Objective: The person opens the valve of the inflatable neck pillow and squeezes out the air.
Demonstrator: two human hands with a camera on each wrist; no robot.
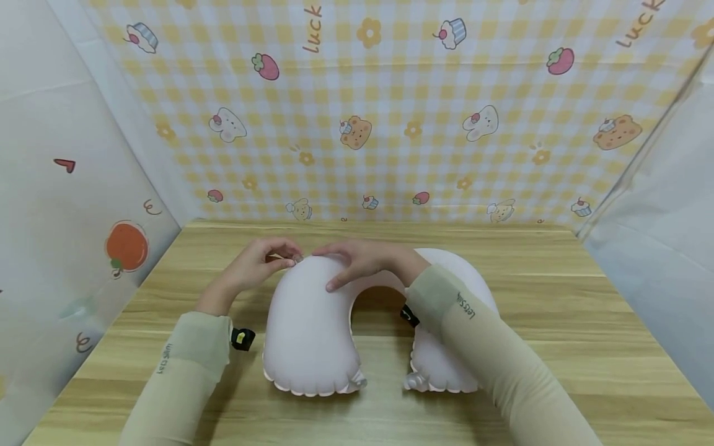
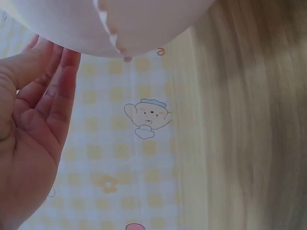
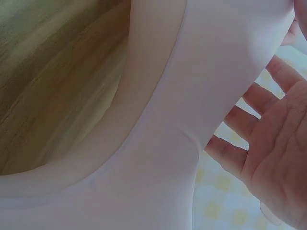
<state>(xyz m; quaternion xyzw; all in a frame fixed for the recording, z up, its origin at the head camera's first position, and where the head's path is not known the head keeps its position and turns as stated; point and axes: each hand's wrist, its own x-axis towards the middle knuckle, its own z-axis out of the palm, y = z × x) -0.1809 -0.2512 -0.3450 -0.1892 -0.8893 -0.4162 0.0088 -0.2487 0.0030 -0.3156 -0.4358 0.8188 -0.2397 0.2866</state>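
A puffy pale pink U-shaped neck pillow (image 1: 309,322), with scalloped edges, lies on the wooden table with its two ends toward me. My left hand (image 1: 259,263) is at the pillow's far left edge, thumb and forefinger pinching a small clear valve (image 1: 298,258). In the left wrist view, that hand (image 2: 36,110) shows beside the pillow's rounded underside (image 2: 144,28). My right hand (image 1: 362,257) grips the top of the left curve, thumb on the upper face and fingers over the far edge. The right wrist view shows its fingers (image 3: 235,155) reaching behind the pillow.
Shiny crinkled tips (image 1: 359,381) stick out at the pillow's near ends. Black wrist straps (image 1: 242,339) show at both sleeves. A yellow checked cloth (image 1: 413,93) hangs behind the table (image 1: 546,272), and pale cloths hang at both sides.
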